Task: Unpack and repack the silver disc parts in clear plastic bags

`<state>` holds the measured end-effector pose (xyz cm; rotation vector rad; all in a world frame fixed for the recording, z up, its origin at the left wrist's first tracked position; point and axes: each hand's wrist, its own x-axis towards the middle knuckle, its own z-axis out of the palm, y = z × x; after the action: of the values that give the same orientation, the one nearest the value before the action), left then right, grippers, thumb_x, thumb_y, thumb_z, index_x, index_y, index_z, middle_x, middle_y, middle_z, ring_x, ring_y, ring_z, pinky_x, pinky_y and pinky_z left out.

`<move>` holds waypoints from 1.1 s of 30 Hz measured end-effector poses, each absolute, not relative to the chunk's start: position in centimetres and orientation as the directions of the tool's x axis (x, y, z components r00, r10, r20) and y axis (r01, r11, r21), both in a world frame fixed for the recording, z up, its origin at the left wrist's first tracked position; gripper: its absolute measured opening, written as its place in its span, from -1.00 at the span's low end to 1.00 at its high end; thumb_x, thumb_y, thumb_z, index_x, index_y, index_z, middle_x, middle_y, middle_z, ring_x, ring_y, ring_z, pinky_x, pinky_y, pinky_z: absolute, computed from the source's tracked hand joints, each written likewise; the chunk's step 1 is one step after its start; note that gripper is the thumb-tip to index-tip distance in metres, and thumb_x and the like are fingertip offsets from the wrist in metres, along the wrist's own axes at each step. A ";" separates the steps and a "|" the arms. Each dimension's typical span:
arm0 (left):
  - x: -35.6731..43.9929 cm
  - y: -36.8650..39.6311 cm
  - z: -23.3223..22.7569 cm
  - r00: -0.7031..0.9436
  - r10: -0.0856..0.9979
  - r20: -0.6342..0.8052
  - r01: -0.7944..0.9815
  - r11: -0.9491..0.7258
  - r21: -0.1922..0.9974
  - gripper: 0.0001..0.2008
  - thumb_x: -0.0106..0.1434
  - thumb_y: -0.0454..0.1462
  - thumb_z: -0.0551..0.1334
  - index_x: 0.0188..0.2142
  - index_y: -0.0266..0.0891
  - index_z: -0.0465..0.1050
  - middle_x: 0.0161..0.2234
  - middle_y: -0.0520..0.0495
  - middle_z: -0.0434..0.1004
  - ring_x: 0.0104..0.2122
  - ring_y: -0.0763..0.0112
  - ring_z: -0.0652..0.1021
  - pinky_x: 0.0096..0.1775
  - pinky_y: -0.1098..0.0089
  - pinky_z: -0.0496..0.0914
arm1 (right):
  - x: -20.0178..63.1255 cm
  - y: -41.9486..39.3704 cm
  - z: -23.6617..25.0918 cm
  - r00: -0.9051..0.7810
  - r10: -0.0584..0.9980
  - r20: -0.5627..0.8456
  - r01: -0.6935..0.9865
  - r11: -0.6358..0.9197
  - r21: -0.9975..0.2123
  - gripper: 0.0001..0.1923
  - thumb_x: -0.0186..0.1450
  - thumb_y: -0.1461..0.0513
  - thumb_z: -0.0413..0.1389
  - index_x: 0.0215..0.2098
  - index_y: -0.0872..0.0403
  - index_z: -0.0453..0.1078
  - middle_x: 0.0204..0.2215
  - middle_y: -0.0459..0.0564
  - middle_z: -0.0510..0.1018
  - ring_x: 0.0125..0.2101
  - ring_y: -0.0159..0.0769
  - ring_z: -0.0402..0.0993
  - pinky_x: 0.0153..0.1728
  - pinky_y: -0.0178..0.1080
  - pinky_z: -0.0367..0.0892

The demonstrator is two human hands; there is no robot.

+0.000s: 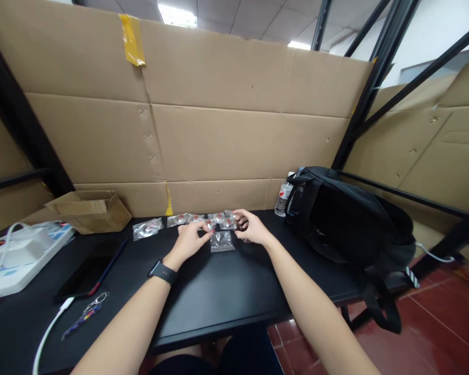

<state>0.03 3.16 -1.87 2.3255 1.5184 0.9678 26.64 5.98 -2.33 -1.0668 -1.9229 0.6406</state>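
Both my arms reach forward over a black table (226,291). My left hand (191,239), with a dark watch on its wrist, pinches a small clear part with red at its fingertips. My right hand (252,228) has its fingers closed around a small dark-and-clear piece right beside it. Just below the hands lies a small clear plastic bag (222,241). A row of several clear bags with round parts (180,220) lies along the table's far edge, against the cardboard wall.
A black backpack (347,219) fills the table's right side, with a water bottle (283,199) behind it. At the left are an open cardboard box (89,208), a white power strip (19,255), a dark phone (89,268), a white cable and a keyring (86,312).
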 end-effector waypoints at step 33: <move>2.0 2.3 -2.3 0.165 0.775 0.610 0.710 -0.523 0.472 -0.89 0.33 -0.22 0.24 -0.25 -0.09 0.57 -0.03 -0.09 0.44 0.04 0.10 0.39 0.06 0.05 0.25 | 20.9 4.2 -3.0 -0.321 0.862 0.392 -0.023 0.407 -0.913 -0.55 0.00 0.07 0.44 -0.21 0.06 0.47 -0.20 0.03 0.63 -0.15 -0.15 0.60 -0.19 -0.20 0.50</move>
<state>1.99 2.31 -2.26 2.3379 1.4939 1.3020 20.89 4.15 -2.97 -0.7500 -1.6445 1.0866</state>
